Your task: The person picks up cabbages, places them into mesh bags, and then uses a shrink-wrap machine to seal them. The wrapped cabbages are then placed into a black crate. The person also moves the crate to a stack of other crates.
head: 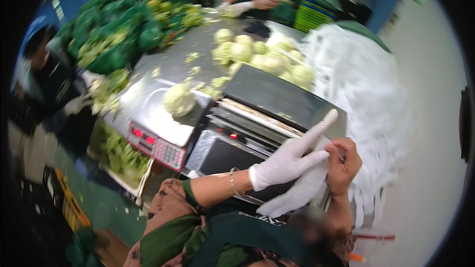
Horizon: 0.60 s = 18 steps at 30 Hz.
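Observation:
My left hand [293,161], in a white glove, has its index finger stretched out over the dark lid of a wrapping machine [282,96]. My bare right hand [343,159] pinches white mesh or foam material [304,189] close to the left fingertips; the material hangs down below both hands. Whether the left fingers also grip it is hard to tell. Left of the machine, a trimmed cabbage [179,100] rests on the steel plate of a digital scale [157,146] with red lit digits. Several pale cabbages [241,50] are heaped behind the machine.
White netting [345,66] is piled at the right. Green mesh sacks [107,52] of leaves lie at the back left. A co-worker at the left holds a leafy cabbage [102,92] above a crate of leaves [124,155]. Another co-worker's gloved hands [237,8] are across the metal table [167,53].

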Each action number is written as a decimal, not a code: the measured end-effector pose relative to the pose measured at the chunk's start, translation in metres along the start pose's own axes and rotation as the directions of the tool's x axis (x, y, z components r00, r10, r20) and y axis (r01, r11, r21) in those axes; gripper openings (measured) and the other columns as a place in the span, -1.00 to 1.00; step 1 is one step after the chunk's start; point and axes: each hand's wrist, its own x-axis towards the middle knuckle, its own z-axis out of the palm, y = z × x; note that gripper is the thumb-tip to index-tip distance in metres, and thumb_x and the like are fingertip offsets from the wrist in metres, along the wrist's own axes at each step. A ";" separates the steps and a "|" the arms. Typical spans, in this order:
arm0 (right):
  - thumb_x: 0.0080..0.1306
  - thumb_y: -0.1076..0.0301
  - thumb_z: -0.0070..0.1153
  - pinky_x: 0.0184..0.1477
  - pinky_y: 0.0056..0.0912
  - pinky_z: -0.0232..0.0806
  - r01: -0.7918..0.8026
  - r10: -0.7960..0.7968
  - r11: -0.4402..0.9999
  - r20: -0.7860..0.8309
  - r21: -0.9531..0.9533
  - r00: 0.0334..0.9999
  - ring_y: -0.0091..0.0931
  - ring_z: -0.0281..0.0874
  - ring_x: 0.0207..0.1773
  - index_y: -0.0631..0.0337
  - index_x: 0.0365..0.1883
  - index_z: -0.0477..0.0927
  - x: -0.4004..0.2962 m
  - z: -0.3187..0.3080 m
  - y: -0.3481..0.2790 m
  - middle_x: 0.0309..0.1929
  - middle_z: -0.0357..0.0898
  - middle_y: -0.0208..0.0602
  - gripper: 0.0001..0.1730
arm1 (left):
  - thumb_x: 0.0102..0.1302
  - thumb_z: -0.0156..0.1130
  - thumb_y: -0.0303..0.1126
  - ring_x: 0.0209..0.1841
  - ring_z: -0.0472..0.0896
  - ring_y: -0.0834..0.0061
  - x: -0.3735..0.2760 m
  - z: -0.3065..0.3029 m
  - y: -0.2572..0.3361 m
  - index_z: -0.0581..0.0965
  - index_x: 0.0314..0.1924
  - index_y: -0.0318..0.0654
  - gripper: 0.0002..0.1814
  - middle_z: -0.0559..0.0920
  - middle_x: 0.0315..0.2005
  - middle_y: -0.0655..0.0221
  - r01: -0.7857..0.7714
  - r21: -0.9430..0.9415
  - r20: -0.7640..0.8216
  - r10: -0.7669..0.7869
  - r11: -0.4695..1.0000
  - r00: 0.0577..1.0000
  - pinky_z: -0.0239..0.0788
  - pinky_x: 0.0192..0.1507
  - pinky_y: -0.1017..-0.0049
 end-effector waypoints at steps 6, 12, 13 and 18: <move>0.31 0.47 0.14 -0.05 -0.40 0.29 0.167 -0.151 0.946 -0.080 0.277 0.985 -0.43 0.42 -0.18 0.27 -0.40 0.43 0.028 0.067 0.004 -0.33 0.45 -0.28 -0.85 | 0.45 0.02 -0.34 0.19 0.41 0.58 -0.031 -0.051 -0.028 0.45 0.23 -0.31 -0.60 0.51 0.15 0.34 0.281 -0.460 0.031 -0.301 0.842 0.953 0.18 0.25 0.55; 0.39 0.37 0.09 -0.25 -0.62 0.30 -0.658 0.376 0.430 0.540 0.618 0.753 -0.68 0.38 -0.33 0.22 -0.25 0.43 0.046 0.117 0.004 -0.38 0.44 -0.46 -0.87 | 0.50 -0.03 -0.26 0.01 0.52 0.58 -0.083 -0.110 -0.043 0.48 0.09 -0.38 -0.65 0.60 -0.15 0.37 0.097 -0.351 -0.330 -0.220 0.931 0.918 0.29 0.17 0.53; 0.39 0.36 0.10 -0.26 -0.64 0.30 -0.785 0.365 0.275 0.695 0.555 0.619 -0.70 0.38 -0.33 0.22 -0.21 0.44 0.046 0.127 0.013 -0.38 0.45 -0.49 -0.86 | 0.51 -0.05 -0.25 -0.10 0.55 0.63 -0.091 -0.130 -0.040 0.50 -0.03 -0.34 -0.70 0.59 -0.26 0.41 0.156 -0.368 -0.397 -0.307 0.917 0.865 0.35 0.08 0.53; 0.34 0.30 0.16 -0.02 -0.53 0.37 -0.853 0.141 0.481 0.943 0.201 0.302 -0.59 0.53 -0.11 0.37 0.02 0.55 -0.011 0.168 0.014 -0.10 0.61 -0.35 -0.63 | 0.50 -0.05 -0.26 -0.61 0.37 0.67 -0.135 -0.192 -0.025 0.45 -0.32 -0.21 -0.75 0.44 -0.57 0.54 0.088 -0.838 -0.331 -0.629 0.539 0.704 0.22 -0.60 0.66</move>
